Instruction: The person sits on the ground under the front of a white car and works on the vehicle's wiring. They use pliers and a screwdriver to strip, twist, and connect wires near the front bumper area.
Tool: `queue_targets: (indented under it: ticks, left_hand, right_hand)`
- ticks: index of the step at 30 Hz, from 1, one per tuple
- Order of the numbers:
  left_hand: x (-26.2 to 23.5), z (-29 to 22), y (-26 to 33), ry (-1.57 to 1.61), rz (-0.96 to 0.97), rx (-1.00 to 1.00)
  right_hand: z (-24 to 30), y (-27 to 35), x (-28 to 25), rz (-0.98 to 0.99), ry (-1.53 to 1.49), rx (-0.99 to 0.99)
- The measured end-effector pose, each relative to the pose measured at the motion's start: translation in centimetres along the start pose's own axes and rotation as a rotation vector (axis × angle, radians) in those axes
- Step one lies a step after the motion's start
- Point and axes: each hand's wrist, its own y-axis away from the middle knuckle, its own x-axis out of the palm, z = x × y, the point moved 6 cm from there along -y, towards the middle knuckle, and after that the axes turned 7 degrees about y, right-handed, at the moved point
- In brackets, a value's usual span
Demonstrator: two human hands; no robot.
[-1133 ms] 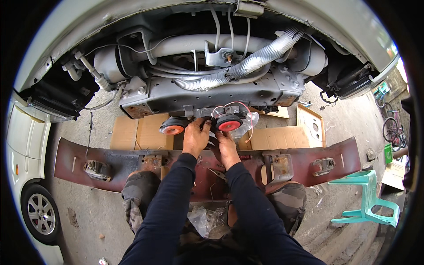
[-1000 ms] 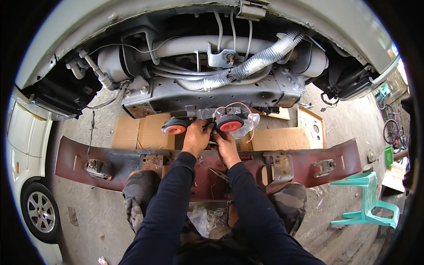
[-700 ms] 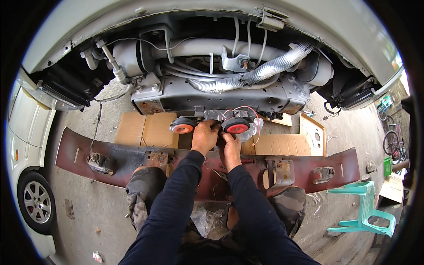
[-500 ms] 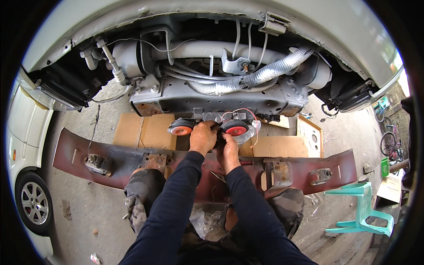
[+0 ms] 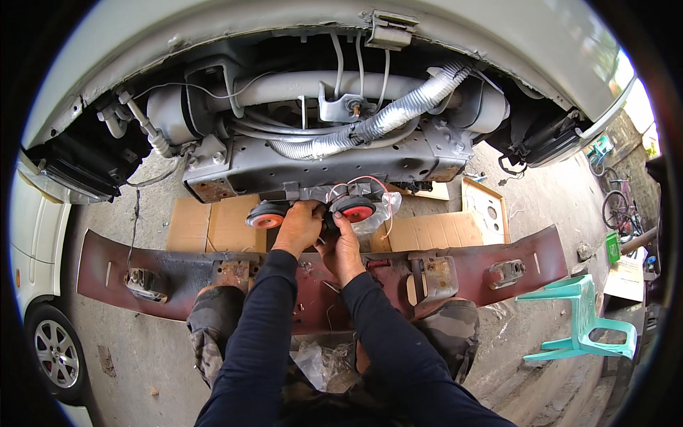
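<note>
Two round car horns sit side by side below the car's metal crossbeam (image 5: 313, 171). The left car horn (image 5: 266, 219) has an orange centre, the right car horn (image 5: 355, 211) a red one, both with black rims. My left hand (image 5: 299, 229) is closed between them, its fingers curled round a part that it hides. Just below the right horn, my right hand (image 5: 343, 249) is closed too, its thumb up against the horn's dark underside. A thin pink-red wire (image 5: 384, 188) loops above that horn. Behind it lies clear plastic wrap (image 5: 380, 213).
A dark red bumper (image 5: 469, 277) lies across the floor in front of me, above my knees. Flattened cardboard (image 5: 427, 231) lies beyond it. Silver corrugated tubing (image 5: 413, 99) crosses the open car front. A turquoise plastic chair (image 5: 583, 313) lies on the right; a white car (image 5: 43, 235) stands left.
The whole view has shifted, so the car front and bumper appear farther left. My hands stay together at the horns, with the right hand's fingers now tucked lower beneath the right horn.
</note>
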Motion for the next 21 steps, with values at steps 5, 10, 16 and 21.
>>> queue_targets:
  ticks: [5,10,16,21]
  left_hand:
    - [0.1,0.4,-0.3,0.065,0.032,0.033]
    - [0.3,0.5,0.2,0.075,0.058,-0.077]
    - [-0.1,-1.1,1.1,-0.031,-0.063,0.069]
    - [0.0,-1.5,0.8,-0.08,-0.089,0.1]
  right_hand:
    - [-0.3,0.0,0.5,-0.045,-0.005,-0.029]
    - [0.1,0.3,0.7,-0.063,-0.015,-0.026]
    - [0.3,0.4,1.1,0.036,-0.104,0.04]
    - [-0.1,0.6,-1.1,0.103,-0.053,0.066]
